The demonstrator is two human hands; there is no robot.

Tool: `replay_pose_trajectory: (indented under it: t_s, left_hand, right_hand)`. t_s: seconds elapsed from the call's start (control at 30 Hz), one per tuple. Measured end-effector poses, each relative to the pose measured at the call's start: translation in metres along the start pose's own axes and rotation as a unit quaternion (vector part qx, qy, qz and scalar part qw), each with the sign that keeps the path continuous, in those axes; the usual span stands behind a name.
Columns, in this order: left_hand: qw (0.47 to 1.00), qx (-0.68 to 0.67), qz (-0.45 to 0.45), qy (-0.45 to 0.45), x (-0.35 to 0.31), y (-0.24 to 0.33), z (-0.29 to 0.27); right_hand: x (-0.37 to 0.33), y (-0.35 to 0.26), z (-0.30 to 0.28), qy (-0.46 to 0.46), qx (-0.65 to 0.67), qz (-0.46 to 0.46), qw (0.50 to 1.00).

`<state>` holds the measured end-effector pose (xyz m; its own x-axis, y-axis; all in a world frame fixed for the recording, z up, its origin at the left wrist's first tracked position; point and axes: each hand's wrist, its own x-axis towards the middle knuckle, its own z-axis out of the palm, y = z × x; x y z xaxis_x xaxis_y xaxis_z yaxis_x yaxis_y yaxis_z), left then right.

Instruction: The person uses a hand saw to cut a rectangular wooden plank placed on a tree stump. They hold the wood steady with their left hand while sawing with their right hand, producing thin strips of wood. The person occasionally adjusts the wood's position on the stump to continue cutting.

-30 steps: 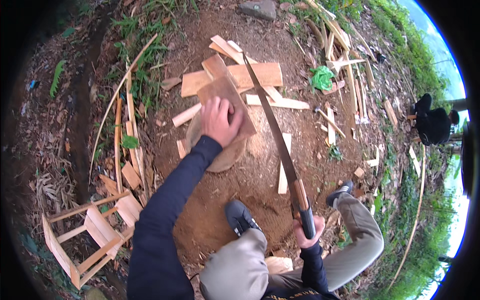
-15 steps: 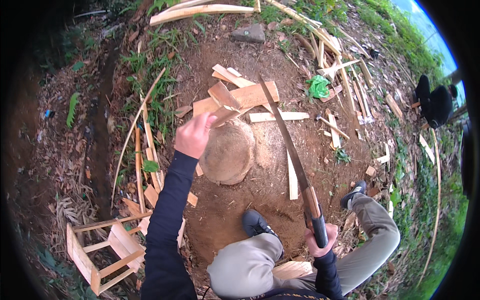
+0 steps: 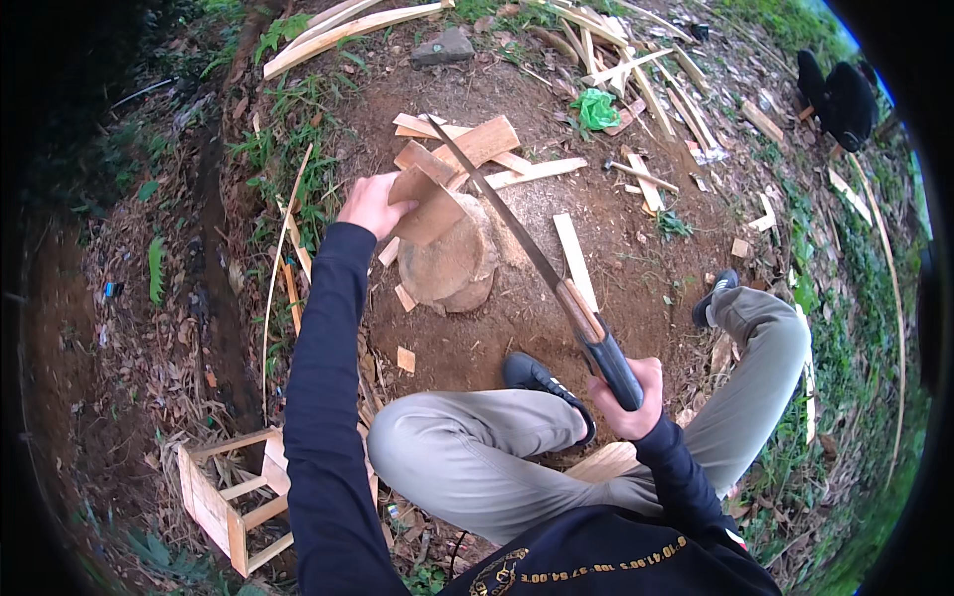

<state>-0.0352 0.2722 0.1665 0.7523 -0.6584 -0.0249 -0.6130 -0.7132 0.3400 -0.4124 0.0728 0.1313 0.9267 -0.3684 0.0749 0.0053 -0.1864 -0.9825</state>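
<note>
My left hand [image 3: 370, 206] grips the edge of a short, thin wooden board [image 3: 429, 211], its thumb on the near face. The board is held tilted over a round tree stump [image 3: 467, 270], whose top it partly hides. In my right hand [image 3: 636, 392] is the handle of a machete [image 3: 517, 230] with a long, narrow dark blade. The handle is part wood, part black. The blade points up and to the left, past the board's right side and apart from it. Behind the stump, wooden offcuts [image 3: 487, 141] lie overlapping on the ground.
A hammer [image 3: 641, 176] lies right of the stump beside wood strips. A small wooden frame [image 3: 214, 497] stands at lower left. A green plastic bag [image 3: 596, 109] and a pile of strips [image 3: 651, 94] lie farther off. A grey stone [image 3: 442, 47] sits at the back.
My left hand has turned the board so its broad face shows. The machete has moved left with its handle higher, and the view has shifted. My left knee has swung left.
</note>
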Motion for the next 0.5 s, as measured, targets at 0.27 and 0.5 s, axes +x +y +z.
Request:
replay_pose_trajectory:
  t_s: [0.27,0.5]
  left_hand:
    - [0.995,0.044,-0.091,0.001,0.008,-0.020,0.007]
    - [0.992,0.041,-0.122,0.017,0.005,-0.009,0.014]
  right_hand:
    - [-0.001,-0.017,0.014,-0.053,0.011,-0.006,0.998]
    - [-0.001,-0.006,0.022,-0.054,0.005,-0.031,0.998]
